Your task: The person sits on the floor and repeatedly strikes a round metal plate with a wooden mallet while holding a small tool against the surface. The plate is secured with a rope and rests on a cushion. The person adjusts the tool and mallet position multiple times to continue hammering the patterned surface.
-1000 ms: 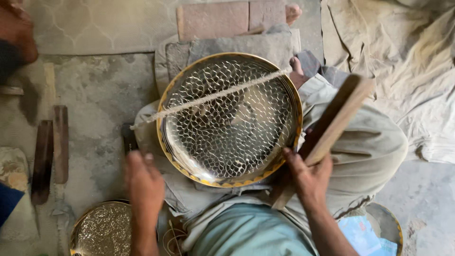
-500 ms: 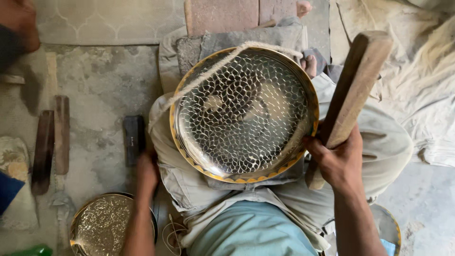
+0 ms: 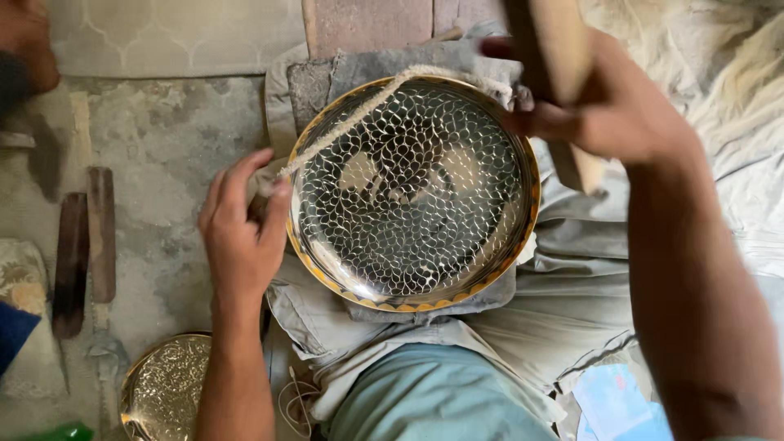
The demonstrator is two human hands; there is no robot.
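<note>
A round brass tray [image 3: 412,196] with a hammered scale pattern and a gold rim rests on my lap, over a grey stone block. My right hand [image 3: 608,110] is shut on a wooden mallet [image 3: 551,61], raised above the tray's upper right edge. My left hand [image 3: 241,229] sits at the tray's left rim, its fingers pinching the end of a frayed cord [image 3: 359,114] that runs across the tray's upper left part. Grey cloth [image 3: 563,286] lies under the tray.
Two dark flat wooden tools [image 3: 86,245] lie on the stone floor at the left. A second patterned brass tray [image 3: 163,392] lies at the bottom left. A red brick [image 3: 367,24] is beyond the tray. Another person's hand [image 3: 24,41] shows at the top left corner.
My right hand has swung the mallet up from beside the tray to above its upper right edge. My left hand has come up from my knee to the tray's left rim and cord.
</note>
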